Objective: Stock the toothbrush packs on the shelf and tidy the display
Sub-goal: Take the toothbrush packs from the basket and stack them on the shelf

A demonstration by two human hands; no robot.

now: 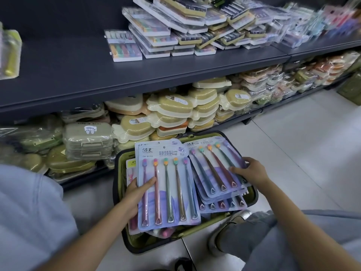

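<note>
Left hand (136, 194) grips a toothbrush pack (168, 184) at lower centre; right hand (252, 173), fingers flat, should square the basket stack (218, 173) before lifting.

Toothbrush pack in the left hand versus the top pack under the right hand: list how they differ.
The left hand grips the held pack by its edge, lifted above the basket; the top pack of the stack lies on other packs under the right hand. The held pack faces the camera squarely; the stacked one sits turned at an angle. Both hold five coloured toothbrushes on purple cards.
</note>
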